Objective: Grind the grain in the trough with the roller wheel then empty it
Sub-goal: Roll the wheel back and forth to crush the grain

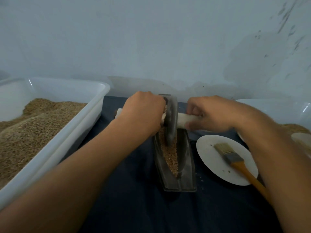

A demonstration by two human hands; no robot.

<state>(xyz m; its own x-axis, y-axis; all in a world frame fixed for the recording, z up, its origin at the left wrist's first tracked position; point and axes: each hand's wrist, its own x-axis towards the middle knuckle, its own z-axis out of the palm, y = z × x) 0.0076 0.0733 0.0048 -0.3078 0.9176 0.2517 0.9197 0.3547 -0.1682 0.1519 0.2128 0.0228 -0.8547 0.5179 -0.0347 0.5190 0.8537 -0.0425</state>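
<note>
Grinding step, well under way by the look of it. Left hand point(143, 111) wrapped round the left end of the axle point(185, 121), right hand point(210, 115) curled round the right end, both gripping tight. Wheel point(171, 118) upright between them, rim down in the far half of the trough point(186, 158). Grain point(170, 157) lying along the groove from the wheel to the near tip, seemingly coarse, so probably not ready for emptying. Next: a pull toward the near end with even downward pressure from both sides, wheel kept upright in the groove to avoid spilling over the rims. To the left, a bin point(94, 115) of grain; to the right, a plate point(210, 153) with a brush point(230, 155), and another tub point(276, 106) beyond, likely for the emptying.
</note>
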